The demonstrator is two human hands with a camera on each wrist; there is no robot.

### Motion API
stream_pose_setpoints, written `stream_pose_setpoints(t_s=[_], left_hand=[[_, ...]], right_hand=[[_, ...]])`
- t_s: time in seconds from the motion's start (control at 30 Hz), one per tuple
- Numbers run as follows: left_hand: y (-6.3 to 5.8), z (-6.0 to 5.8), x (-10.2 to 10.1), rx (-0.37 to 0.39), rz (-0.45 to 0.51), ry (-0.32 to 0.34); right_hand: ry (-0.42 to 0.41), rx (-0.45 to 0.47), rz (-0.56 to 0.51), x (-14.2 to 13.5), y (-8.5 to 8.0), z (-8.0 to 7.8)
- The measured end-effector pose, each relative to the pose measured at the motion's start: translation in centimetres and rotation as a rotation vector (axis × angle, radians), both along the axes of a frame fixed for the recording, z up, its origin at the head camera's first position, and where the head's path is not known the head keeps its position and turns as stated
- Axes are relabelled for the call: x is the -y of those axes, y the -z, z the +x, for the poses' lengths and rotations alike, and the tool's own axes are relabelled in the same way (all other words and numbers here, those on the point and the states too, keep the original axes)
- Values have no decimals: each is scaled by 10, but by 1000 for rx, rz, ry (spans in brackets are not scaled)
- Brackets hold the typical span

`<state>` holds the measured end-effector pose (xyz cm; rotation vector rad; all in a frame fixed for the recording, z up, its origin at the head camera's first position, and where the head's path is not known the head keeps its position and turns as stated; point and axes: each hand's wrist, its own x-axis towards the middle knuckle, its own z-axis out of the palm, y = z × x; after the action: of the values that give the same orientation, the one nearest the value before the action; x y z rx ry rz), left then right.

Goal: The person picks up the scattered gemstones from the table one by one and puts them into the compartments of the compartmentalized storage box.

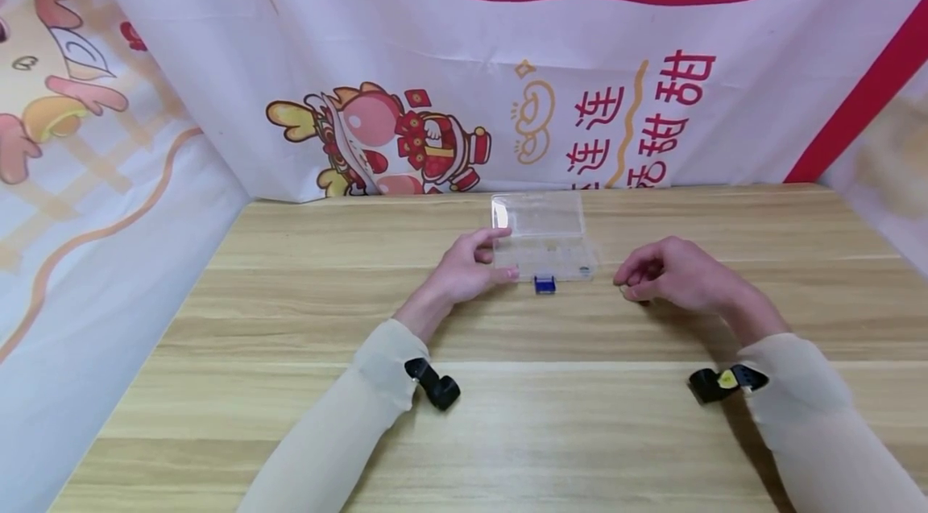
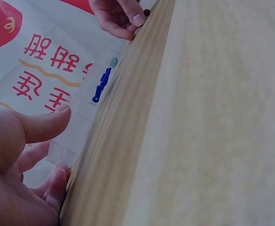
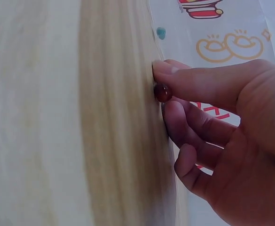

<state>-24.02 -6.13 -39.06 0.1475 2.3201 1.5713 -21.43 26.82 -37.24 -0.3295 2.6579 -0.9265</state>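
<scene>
A clear plastic organizer box [image 1: 542, 255] lies with its lid [image 1: 545, 213] raised at the back. My left hand [image 1: 467, 265] spans its left end, thumb over the near corner, index finger at the hinge side. A blue latch [image 1: 544, 285] sticks out in front. One teal piece [image 1: 584, 270] sits in the near right compartment. To the right of the box, my right hand [image 1: 674, 275] has its fingertips down at the table. The right wrist view shows a dark red bead [image 3: 163, 92] between its thumb and curled fingers; the head view mostly hides the bead.
The wood-grain table [image 1: 464, 416] meets a printed white cloth [image 1: 449, 30] close behind the box. Another printed cloth [image 1: 94, 175] hangs along the left side. Each sleeve carries a black wrist strap with a camera.
</scene>
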Motion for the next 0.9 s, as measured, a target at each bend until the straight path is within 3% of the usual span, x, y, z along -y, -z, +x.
stream_pose_setpoints(t_s=[0.5, 0.9], left_hand=[[-2, 1, 0, 6, -16, -10], [-2, 2, 0, 1, -18, -4]], right_hand=[[3, 1, 18, 6, -5, 4], [66, -125, -46, 20, -12, 7]])
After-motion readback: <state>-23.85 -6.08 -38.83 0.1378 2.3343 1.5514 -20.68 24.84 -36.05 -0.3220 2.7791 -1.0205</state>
